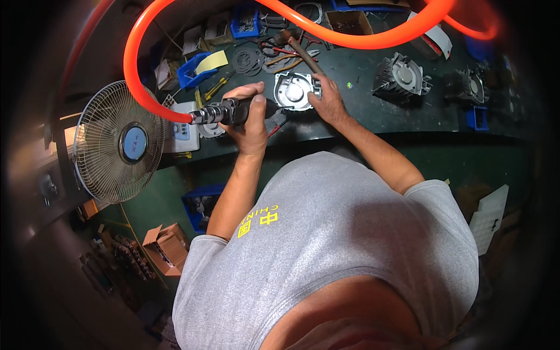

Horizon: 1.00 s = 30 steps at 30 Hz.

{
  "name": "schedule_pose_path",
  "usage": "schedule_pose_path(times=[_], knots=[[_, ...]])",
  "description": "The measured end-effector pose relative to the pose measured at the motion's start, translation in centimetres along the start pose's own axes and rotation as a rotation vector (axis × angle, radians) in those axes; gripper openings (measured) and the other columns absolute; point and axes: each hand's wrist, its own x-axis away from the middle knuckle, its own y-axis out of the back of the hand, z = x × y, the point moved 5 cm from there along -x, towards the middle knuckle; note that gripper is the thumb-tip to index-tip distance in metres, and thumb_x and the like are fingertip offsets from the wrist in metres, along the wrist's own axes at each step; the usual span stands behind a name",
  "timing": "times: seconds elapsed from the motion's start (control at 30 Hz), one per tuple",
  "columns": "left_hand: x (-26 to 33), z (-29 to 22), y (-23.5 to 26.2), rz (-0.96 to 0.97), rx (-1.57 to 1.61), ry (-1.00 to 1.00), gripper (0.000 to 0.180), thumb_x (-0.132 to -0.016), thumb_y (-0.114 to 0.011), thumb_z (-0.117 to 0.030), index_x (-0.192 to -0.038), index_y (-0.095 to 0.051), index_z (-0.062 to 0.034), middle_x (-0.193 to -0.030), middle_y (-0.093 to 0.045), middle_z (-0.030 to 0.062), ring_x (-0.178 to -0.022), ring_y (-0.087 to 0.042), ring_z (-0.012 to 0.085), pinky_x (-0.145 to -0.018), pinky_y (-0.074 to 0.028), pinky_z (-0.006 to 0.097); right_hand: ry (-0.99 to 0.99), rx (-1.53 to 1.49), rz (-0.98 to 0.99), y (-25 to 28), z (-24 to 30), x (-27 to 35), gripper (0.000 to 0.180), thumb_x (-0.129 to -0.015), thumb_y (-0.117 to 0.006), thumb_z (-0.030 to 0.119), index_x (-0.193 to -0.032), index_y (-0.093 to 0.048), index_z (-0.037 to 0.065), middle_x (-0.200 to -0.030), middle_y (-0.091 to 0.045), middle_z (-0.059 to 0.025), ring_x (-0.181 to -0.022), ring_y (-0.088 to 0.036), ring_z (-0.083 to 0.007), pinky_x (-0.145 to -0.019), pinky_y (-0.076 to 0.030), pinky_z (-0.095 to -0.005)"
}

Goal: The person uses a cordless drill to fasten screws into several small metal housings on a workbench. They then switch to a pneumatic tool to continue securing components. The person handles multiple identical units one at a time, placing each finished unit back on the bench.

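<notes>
On the dark bench, left fingers (252,100) clenched round a knurled air tool (224,112), right fingers (322,96) flat on a ribbed metal casting (293,91).

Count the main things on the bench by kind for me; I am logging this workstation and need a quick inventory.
Metal engine castings: 3 – one under the right hand, one farther right, a dark one beyond.
Air tools: 1, in the left hand grip.
Orange air hoses: 1.
Hammers: 1.
Blue parts bins: 3.
Total: 9.
</notes>
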Motion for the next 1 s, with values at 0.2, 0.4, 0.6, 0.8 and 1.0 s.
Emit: schedule_pose_path(times=[0.2,0.4,0.6,0.8,1.0], knots=[[0.2,-0.1,-1.3,0.245,-0.056,0.005,0.022,-0.086,-0.067,0.005,-0.106,-0.059,0.0020,-0.104,-0.071,0.0149,-0.101,-0.070,0.0237,-0.102,-0.053,0.042,-0.046,-0.007,0.026,0.0,0.2,-0.2,0.054,-0.083,-0.067,0.017,-0.133,-0.053,0.001,-0.130,-0.059,-0.0248,-0.127,-0.052,-0.0439,-0.109,-0.042,-0.0487],[-0.3,0.4,-2.4,0.431,-0.104,0.025,0.021,-0.090,-0.065,0.003,-0.109,-0.056,0.0007,-0.101,-0.068,0.0148,-0.099,-0.068,0.0238,-0.108,-0.050,0.054,-0.094,-0.014,0.062,0.3,0.5,-0.1,0.055,-0.084,-0.068,0.019,-0.135,-0.052,0.002,-0.132,-0.059,-0.0241,-0.128,-0.051,-0.0431,-0.109,-0.042,-0.0490],[-0.5,1.1,-2.3,0.383,-0.033,0.011,0.018,-0.087,-0.066,0.007,-0.098,-0.055,-0.0001,-0.088,-0.066,0.0117,-0.088,-0.067,0.0211,-0.102,-0.053,0.051,-0.025,0.027,-0.006,0.2,0.6,0.2,0.051,-0.084,-0.069,0.017,-0.132,-0.055,0.003,-0.127,-0.062,-0.0230,-0.118,-0.057,-0.0433,-0.102,-0.046,-0.0481],[-0.6,0.7,-2.7,0.377,-0.040,0.012,0.018,-0.086,-0.066,0.008,-0.098,-0.055,0.0003,-0.088,-0.067,0.0111,-0.087,-0.067,0.0195,-0.101,-0.054,0.049,-0.066,-0.013,0.031,0.1,0.6,-0.2,0.054,-0.084,-0.068,0.019,-0.133,-0.053,0.003,-0.131,-0.060,-0.0236,-0.128,-0.052,-0.0431,-0.108,-0.043,-0.0497],[-1.1,-0.2,-2.7,0.185,-0.065,-0.007,0.020,-0.082,-0.066,0.009,-0.100,-0.061,0.0021,-0.095,-0.071,0.0133,-0.094,-0.070,0.0219,-0.101,-0.054,0.047,-0.036,0.001,0.009,0.1,0.4,-0.3,0.054,-0.084,-0.069,0.017,-0.134,-0.054,0.003,-0.128,-0.061,-0.0235,-0.122,-0.055,-0.0433,-0.105,-0.045,-0.0482]])
